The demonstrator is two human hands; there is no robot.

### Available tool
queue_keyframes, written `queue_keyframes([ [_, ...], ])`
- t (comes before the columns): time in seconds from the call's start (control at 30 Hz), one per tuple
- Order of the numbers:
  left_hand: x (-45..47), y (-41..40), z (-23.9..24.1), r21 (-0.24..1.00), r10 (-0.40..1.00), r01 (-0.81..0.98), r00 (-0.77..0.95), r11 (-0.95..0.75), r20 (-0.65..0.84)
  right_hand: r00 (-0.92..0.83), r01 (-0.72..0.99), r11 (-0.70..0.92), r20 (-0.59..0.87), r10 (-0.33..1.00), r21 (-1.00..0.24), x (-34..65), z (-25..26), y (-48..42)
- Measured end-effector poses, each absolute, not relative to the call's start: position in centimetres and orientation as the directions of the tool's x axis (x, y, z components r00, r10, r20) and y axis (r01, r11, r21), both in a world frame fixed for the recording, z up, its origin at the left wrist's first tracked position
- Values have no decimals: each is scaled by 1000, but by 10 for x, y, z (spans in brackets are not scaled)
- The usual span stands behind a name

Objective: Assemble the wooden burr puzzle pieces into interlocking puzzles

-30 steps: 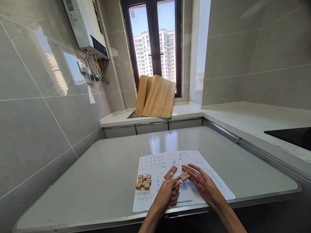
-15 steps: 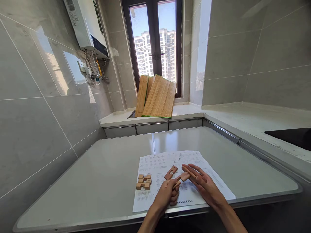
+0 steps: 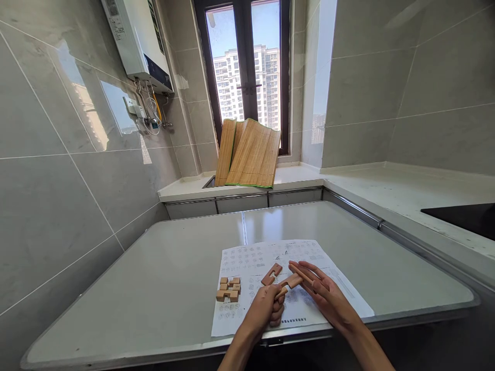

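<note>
Notched wooden piece (image 3: 293, 281), one, sits between the two hands, just above a printed sheet near the front edge of the tabletop. The left hand (image 3: 265, 305) is curled into a fist and grips it by its near end; a short pale wooden end (image 3: 282, 292) shows beside the thumb, and whether it belongs to the same piece or to another I cannot tell. The right hand (image 3: 328, 296) has its fingers stretched out and close together, holding one slim wooden piece (image 3: 300, 271) along their inner side, with the thumb near its lower end. The two held pieces meet, or nearly so.

One loose reddish piece (image 3: 271, 274) with a cut-out lies on the sheet just beyond the left hand. Farther left, one group of pale blocks (image 3: 228, 296) stands in what look like three rows, at the sheet's left edge; its exact count is unclear. Beneath everything is one paper sheet (image 3: 263, 253), covered in small diagrams, on the single white tabletop (image 3: 154, 288). Beyond, bamboo matting (image 3: 255, 154) leans by one window (image 3: 247, 62), and one water heater (image 3: 141, 44) hangs on the left wall.
</note>
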State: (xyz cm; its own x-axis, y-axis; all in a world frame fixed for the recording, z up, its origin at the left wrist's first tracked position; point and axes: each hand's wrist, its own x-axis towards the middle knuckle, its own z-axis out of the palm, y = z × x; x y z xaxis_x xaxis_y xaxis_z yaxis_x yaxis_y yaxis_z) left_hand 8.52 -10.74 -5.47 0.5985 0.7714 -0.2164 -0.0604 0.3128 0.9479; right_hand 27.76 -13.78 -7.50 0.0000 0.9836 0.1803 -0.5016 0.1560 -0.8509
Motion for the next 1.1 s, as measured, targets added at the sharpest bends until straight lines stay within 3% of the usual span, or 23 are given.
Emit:
queue_keyframes([
  [0.7, 83, -108, -56, 947, 766, -104, 618, 303, -177, -46, -490, 146, 193, 980, -860, 279, -77, -137],
  [0.93, 84, -107, -61, 943, 756, -107, 628, 316, -182, 10, -473, 177, 196, 981, -863, 275, -74, -138],
  [1.1, 84, -105, -63, 941, 755, -114, 630, 319, -180, -67, -488, 141, 198, 978, -861, 278, -69, -142],
])
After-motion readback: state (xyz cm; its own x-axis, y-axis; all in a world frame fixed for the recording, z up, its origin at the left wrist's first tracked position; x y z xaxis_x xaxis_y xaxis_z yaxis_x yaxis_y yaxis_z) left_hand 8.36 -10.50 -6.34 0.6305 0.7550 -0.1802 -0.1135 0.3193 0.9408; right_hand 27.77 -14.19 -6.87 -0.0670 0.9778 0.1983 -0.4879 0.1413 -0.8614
